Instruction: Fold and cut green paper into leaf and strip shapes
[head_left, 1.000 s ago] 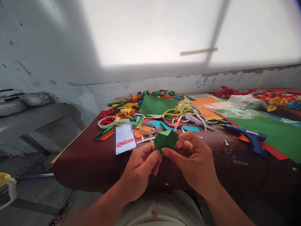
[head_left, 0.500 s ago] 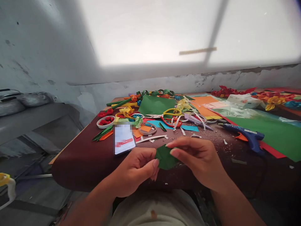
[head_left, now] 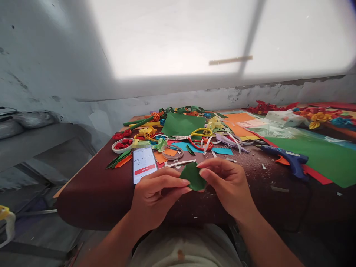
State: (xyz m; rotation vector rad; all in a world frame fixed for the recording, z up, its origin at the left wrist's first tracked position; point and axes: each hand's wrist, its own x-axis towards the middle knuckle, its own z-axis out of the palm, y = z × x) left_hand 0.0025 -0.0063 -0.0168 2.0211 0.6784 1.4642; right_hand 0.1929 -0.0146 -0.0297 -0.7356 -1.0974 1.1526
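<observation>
Taking the phone point(head_left: 143, 168) as the landmark: to its far left, a small white bowl of red paper rolls point(head_left: 122, 145) sits on the dark surface point(head_left: 94, 193), with green and orange paper slivers point(head_left: 119, 160) between bowl and phone. Just below and right of the phone, the left hand point(head_left: 151, 198) is closed in a pinch on the left edge of a green paper piece point(head_left: 192, 176), fingertips point(head_left: 185, 182) pressing it. The piece hangs right of the phone, above the near edge of the surface; it looks folded, roughly as broad as long, its long axis seemingly running up and away with a blunt corner towards the clutter, though the fold is hard to read. The right hand point(head_left: 226, 183) grips its right edge, thumb on top. Above and right of the phone lie yellow-handled scissors point(head_left: 204, 132); far right, a blue glue gun point(head_left: 287, 158) on a green sheet point(head_left: 325, 159).
</observation>
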